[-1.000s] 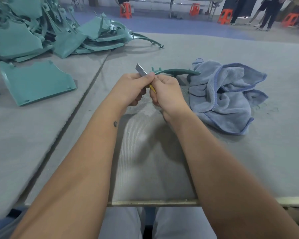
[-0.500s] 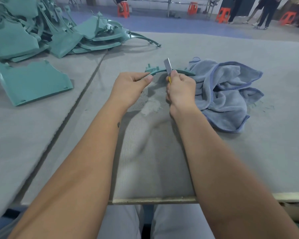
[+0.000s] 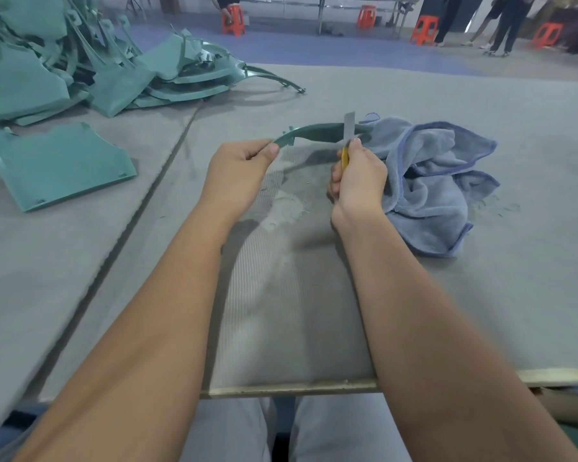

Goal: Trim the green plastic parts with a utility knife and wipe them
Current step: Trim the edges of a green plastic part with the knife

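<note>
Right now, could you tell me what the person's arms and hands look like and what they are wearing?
Both forearms are bare to the frame's edge: no sleeves, gloves, watch or rings visible. The left hand and right hand are ungloved. Light grey trousers cover the lap.

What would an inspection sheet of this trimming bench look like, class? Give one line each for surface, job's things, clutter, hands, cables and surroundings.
Surface: grey felt-covered table, a seam running down its left part, pale dust in front of the hands.
Job's things: curved green strip held above the table; utility knife, blade up against the strip; blue cloth crumpled on the right.
Clutter: pile of green parts at far left; one flat green panel lying apart; small shavings right of the cloth.
Hands: left hand pinches the strip's end; right hand grips the knife's yellow handle.
Cables: nothing seen.
Surroundings: blue floor, orange stools, people standing at far right.
</note>
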`<act>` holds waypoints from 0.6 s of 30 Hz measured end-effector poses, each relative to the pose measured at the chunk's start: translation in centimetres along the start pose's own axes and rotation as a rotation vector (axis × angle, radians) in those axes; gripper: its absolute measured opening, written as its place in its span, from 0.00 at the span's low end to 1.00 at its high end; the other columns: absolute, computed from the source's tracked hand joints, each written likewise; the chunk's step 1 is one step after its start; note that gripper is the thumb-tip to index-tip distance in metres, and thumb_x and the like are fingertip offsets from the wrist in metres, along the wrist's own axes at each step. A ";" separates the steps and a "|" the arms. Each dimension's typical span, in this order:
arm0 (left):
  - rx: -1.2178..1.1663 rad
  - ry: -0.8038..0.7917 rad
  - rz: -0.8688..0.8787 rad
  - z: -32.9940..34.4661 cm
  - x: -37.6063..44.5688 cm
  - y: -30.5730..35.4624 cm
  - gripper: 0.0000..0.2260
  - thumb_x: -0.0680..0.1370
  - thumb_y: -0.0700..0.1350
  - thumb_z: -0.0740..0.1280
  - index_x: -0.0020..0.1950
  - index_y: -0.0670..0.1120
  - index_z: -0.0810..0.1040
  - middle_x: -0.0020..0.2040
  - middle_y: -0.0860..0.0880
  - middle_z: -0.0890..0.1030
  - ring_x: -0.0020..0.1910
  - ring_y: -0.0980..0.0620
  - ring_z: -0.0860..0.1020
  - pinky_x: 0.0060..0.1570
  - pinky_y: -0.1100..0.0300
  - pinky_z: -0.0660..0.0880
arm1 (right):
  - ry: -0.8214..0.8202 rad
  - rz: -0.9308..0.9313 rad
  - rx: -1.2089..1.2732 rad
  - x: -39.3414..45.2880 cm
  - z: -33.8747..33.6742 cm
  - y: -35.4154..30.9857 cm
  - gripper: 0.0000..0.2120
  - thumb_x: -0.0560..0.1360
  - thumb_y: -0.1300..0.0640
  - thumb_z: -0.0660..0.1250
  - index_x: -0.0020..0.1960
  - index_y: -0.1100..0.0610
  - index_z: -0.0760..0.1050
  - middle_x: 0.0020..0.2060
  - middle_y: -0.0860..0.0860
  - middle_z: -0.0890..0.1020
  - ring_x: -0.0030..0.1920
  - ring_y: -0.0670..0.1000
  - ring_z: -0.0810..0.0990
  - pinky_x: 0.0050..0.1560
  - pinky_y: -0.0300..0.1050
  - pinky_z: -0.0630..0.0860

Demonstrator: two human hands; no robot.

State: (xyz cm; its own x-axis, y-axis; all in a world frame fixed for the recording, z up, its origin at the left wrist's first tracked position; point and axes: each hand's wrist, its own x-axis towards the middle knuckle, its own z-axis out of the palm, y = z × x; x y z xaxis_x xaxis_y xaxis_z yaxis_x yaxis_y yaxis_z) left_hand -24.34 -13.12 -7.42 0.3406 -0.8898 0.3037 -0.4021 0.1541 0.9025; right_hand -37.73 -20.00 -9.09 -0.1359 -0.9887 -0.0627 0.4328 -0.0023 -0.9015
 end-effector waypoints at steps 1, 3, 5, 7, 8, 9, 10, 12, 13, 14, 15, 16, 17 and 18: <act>-0.005 0.009 -0.003 -0.3 0.1 0.0 0.10 0.81 0.49 0.63 0.47 0.63 0.80 0.26 0.56 0.63 0.22 0.60 0.60 0.26 0.63 0.59 | -0.015 -0.006 -0.024 -0.2 0.0 -0.3 0.14 0.80 0.53 0.61 0.36 0.55 0.71 0.21 0.48 0.69 0.20 0.46 0.62 0.21 0.35 0.58; 0.040 0.035 0.013 -1.1 0.2 0.0 0.10 0.81 0.50 0.62 0.51 0.64 0.80 0.25 0.56 0.64 0.23 0.60 0.61 0.28 0.62 0.59 | -0.064 -0.032 -0.078 -0.7 0.0 -0.6 0.12 0.79 0.53 0.63 0.37 0.54 0.72 0.22 0.49 0.73 0.19 0.46 0.64 0.21 0.35 0.60; 0.140 0.076 0.051 -1.9 0.2 -0.3 0.10 0.81 0.51 0.61 0.50 0.60 0.83 0.24 0.57 0.65 0.24 0.60 0.63 0.31 0.60 0.61 | -0.136 -0.067 -0.121 -1.1 0.3 -0.7 0.11 0.80 0.54 0.62 0.38 0.54 0.70 0.22 0.49 0.76 0.19 0.46 0.66 0.21 0.35 0.61; 0.229 0.087 0.044 -2.4 0.2 -0.6 0.10 0.80 0.51 0.61 0.49 0.58 0.82 0.25 0.57 0.69 0.25 0.60 0.66 0.34 0.59 0.64 | -0.183 -0.085 -0.173 -1.3 0.6 -0.7 0.10 0.81 0.54 0.61 0.40 0.54 0.68 0.23 0.50 0.77 0.19 0.46 0.65 0.21 0.36 0.61; 0.261 0.064 0.019 -2.5 0.3 -0.8 0.10 0.80 0.50 0.62 0.53 0.58 0.82 0.26 0.57 0.73 0.25 0.61 0.68 0.34 0.59 0.66 | -0.183 -0.098 -0.205 -1.3 0.6 -0.6 0.10 0.81 0.55 0.60 0.41 0.54 0.68 0.22 0.50 0.75 0.20 0.46 0.64 0.21 0.36 0.60; 0.286 0.028 -0.012 -2.5 0.3 -0.9 0.10 0.80 0.49 0.63 0.56 0.59 0.82 0.28 0.56 0.76 0.25 0.63 0.70 0.35 0.59 0.69 | -0.167 -0.122 -0.241 -1.3 0.7 -0.5 0.10 0.81 0.55 0.60 0.41 0.54 0.68 0.23 0.50 0.73 0.21 0.45 0.63 0.22 0.38 0.60; 0.301 -0.006 -0.037 -2.4 0.3 -1.0 0.11 0.80 0.48 0.63 0.57 0.59 0.82 0.31 0.55 0.79 0.27 0.63 0.72 0.38 0.57 0.71 | -0.138 -0.154 -0.281 -1.2 0.7 -0.4 0.11 0.81 0.55 0.60 0.40 0.53 0.69 0.23 0.50 0.70 0.22 0.46 0.63 0.24 0.39 0.61; 0.343 -0.020 -0.036 -2.1 0.5 -1.2 0.10 0.79 0.46 0.63 0.52 0.57 0.83 0.35 0.52 0.81 0.32 0.56 0.74 0.39 0.56 0.73 | -0.071 -0.199 -0.331 -1.0 0.6 -0.3 0.15 0.81 0.51 0.58 0.37 0.52 0.71 0.26 0.48 0.67 0.26 0.46 0.63 0.31 0.42 0.62; 0.389 -0.004 -0.021 -2.0 0.6 -1.3 0.10 0.79 0.45 0.62 0.46 0.54 0.82 0.35 0.51 0.81 0.32 0.53 0.74 0.37 0.56 0.71 | -0.034 -0.196 -0.338 -1.0 0.5 -0.3 0.18 0.82 0.48 0.56 0.37 0.52 0.73 0.27 0.47 0.67 0.28 0.46 0.65 0.33 0.42 0.63; 0.443 0.021 -0.008 -1.8 0.7 -1.3 0.10 0.79 0.45 0.61 0.41 0.51 0.79 0.34 0.50 0.79 0.33 0.50 0.74 0.34 0.56 0.68 | 0.004 -0.186 -0.345 -0.9 0.4 -0.3 0.20 0.82 0.45 0.54 0.36 0.52 0.75 0.27 0.46 0.69 0.29 0.45 0.67 0.36 0.43 0.65; 0.493 0.049 0.005 -1.7 0.7 -1.3 0.12 0.80 0.45 0.60 0.37 0.50 0.74 0.33 0.50 0.77 0.34 0.47 0.74 0.32 0.56 0.65 | 0.039 -0.174 -0.353 -0.9 0.2 -0.3 0.22 0.82 0.43 0.52 0.37 0.51 0.76 0.28 0.45 0.70 0.30 0.45 0.69 0.38 0.42 0.67; 0.535 0.074 0.015 -1.7 0.7 -1.4 0.13 0.80 0.46 0.59 0.35 0.50 0.71 0.32 0.51 0.75 0.36 0.45 0.74 0.30 0.56 0.63 | 0.069 -0.163 -0.362 -0.8 0.1 -0.3 0.23 0.82 0.43 0.52 0.38 0.51 0.77 0.28 0.44 0.71 0.32 0.45 0.72 0.41 0.42 0.69; 0.552 0.100 0.020 -1.6 0.7 -1.5 0.13 0.81 0.47 0.59 0.36 0.52 0.71 0.34 0.51 0.76 0.40 0.44 0.75 0.31 0.57 0.62 | 0.094 -0.153 -0.373 -0.6 0.1 -0.2 0.23 0.82 0.43 0.51 0.40 0.52 0.77 0.30 0.43 0.73 0.36 0.45 0.74 0.45 0.43 0.71; 0.539 0.121 0.015 -1.6 0.6 -1.6 0.10 0.81 0.48 0.59 0.42 0.55 0.76 0.40 0.53 0.80 0.46 0.44 0.77 0.34 0.58 0.65 | 0.113 -0.144 -0.387 -0.4 0.1 -0.2 0.22 0.82 0.43 0.51 0.43 0.53 0.77 0.34 0.42 0.76 0.40 0.46 0.76 0.48 0.44 0.71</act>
State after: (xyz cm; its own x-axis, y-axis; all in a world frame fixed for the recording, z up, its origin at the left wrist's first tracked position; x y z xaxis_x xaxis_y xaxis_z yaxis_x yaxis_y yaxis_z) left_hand -22.16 -13.26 -8.19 0.4138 -0.8285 0.3773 -0.7752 -0.1034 0.6232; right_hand -37.67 -19.58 -8.84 -0.2771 -0.9596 0.0485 0.0384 -0.0615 -0.9974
